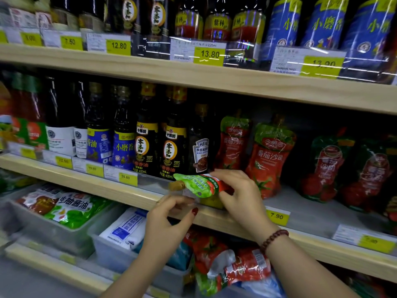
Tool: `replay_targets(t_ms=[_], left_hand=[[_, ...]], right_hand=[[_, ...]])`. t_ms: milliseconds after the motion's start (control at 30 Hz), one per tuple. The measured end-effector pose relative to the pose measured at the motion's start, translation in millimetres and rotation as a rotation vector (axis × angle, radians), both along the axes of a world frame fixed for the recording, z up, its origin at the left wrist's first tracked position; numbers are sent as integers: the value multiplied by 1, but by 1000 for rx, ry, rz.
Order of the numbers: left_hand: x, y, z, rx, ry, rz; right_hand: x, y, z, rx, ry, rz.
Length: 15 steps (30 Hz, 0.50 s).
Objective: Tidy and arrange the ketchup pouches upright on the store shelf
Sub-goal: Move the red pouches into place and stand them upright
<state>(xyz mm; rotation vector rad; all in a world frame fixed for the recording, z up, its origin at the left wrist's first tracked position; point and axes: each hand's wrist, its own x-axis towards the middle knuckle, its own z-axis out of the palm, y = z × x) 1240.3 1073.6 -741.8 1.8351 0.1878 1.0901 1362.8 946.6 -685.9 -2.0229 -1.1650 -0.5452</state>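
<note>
My right hand (240, 196) grips a red and green ketchup pouch (199, 185) that lies sideways at the front edge of the middle shelf (137, 196), its gold cap pointing left. My left hand (169, 214) hovers just below the cap with thumb and fingers pinched close, holding nothing. Two matching pouches stand upright behind: one (233, 143) further back, one (268, 158) leaning slightly. Darker ketchup pouches (328, 168) stand to the right. More pouches (225, 261) lie in a heap in a bin on the lower shelf.
Dark sauce bottles (148, 136) crowd the shelf to the left of the pouches, a Heinz bottle (199, 147) nearest. Yellow price tags (277, 216) line the shelf edge. Grey bins (53, 229) with soy sauce bags and white packets sit below. The shelf above (214, 80) overhangs.
</note>
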Motion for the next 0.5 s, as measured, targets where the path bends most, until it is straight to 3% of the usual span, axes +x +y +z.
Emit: replay_targets(t_ms=[167,300,400,500], left_hand=[[1,-1,14,-48,7,-32],[12,-2,40,5,-3,-168],[30,-3,60,100,94,-229],[49,-2,73,59,185,-273]], right_hand=[[5,-12,13,162,66,130],[7,-16,27,342,454,290],[9,-20,35,355,550,343],[17,-24,37,371,630,359]])
